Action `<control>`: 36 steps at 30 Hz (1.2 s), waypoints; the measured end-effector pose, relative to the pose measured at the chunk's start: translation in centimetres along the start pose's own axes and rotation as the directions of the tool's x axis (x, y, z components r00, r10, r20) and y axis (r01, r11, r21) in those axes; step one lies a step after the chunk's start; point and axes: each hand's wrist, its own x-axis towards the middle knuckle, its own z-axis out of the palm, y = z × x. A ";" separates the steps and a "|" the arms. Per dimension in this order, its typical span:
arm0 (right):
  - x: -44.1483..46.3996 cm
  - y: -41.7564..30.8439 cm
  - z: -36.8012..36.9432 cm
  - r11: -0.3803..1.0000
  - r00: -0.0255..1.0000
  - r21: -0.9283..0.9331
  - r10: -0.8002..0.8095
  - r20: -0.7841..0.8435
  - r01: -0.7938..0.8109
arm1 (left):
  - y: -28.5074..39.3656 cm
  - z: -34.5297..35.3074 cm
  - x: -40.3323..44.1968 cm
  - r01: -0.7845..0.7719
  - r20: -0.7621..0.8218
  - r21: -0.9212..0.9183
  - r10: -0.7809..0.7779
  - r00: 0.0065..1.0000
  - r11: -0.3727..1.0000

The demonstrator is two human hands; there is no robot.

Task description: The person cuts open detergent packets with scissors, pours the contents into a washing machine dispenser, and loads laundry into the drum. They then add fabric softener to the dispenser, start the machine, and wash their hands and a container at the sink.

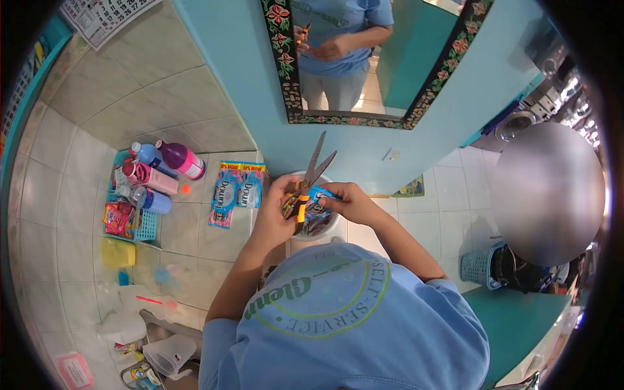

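Left hand (274, 213): fingers clamped on scissors (305, 186), blades spread beyond the fingertips.
Right hand (354, 203): fingers pinched on a blue packet (318, 197), beside the scissors.
White bucket (333, 230): below the fingers.
Downy packets (225, 193): left of the left fingers.

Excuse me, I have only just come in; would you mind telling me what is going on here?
Over a white bin, a person's left hand grips scissors, their blades parted and pointing away from the body. The right hand holds a blue sachet beside them. More Downy sachets lie on the tiled counter to the left.
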 end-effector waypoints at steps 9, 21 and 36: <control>3.0 1.2 -2.8 0.902 0.997 0.428 -0.033 -0.073 0.061 | -0.3 -6.7 -3.3 0.193 0.113 0.472 -0.276 0.955 0.860; 4.0 0.2 -1.7 0.869 0.999 0.494 0.001 0.052 -0.027 | 3.2 -7.1 -2.3 0.214 0.129 0.582 -0.349 0.928 0.785; 5.0 1.6 -1.6 0.835 0.996 0.545 -0.085 -0.009 0.076 | 4.2 -6.8 -1.0 0.217 0.040 0.785 -0.397 0.917 0.580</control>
